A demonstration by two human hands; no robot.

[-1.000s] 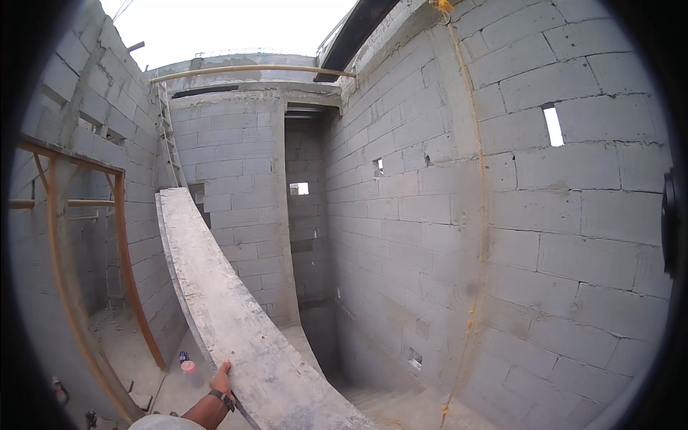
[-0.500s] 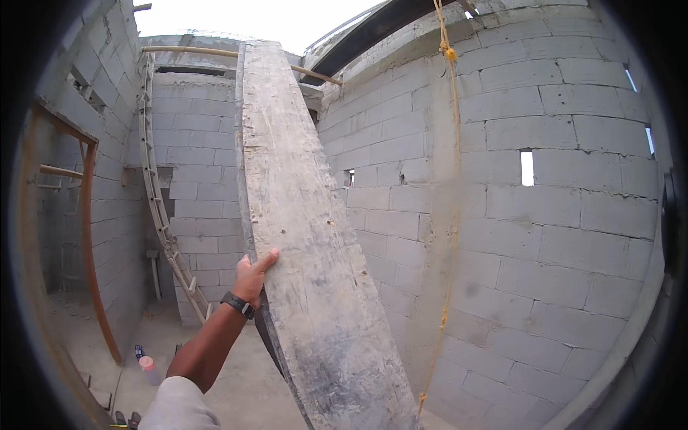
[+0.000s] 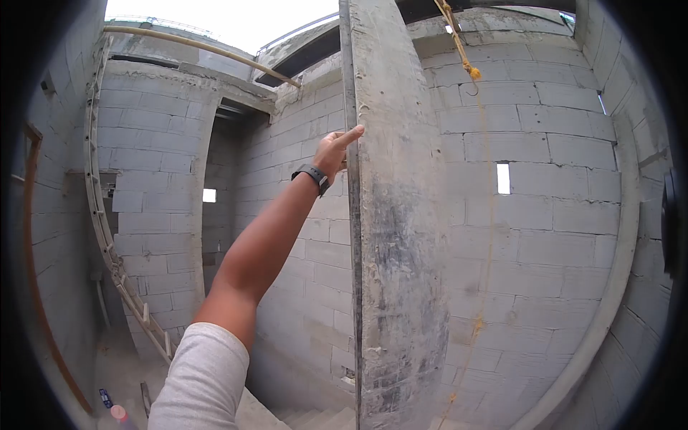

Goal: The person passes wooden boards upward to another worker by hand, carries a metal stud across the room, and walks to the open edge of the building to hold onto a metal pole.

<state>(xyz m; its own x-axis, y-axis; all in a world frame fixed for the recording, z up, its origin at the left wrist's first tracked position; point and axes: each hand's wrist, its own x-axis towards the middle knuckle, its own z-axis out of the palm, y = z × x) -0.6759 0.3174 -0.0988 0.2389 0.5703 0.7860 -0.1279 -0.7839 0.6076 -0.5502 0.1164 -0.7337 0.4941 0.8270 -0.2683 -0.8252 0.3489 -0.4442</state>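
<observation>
half-closed, the left hand (image 3: 334, 153) grips the board (image 3: 401, 229); a pink-lidded container (image 3: 120, 414) (contents unclear) sits on the floor (image 3: 122, 362).

Count: 1 left hand (image 3: 333, 154), 1 wristband (image 3: 311, 177). Board (image 3: 401, 236): at least 1, can't tell if a second is behind it. 1 ladder (image 3: 92, 190), 1 bamboo pole (image 3: 201, 47), 1 yellow rope (image 3: 490, 244) with 3 clear knots (image 3: 474, 73), 1 metal hook (image 3: 471, 90). 1 tall doorway (image 3: 221, 165). Floor shows 1 pink lid (image 3: 118, 412) and 1 small blue item (image 3: 105, 398).
</observation>
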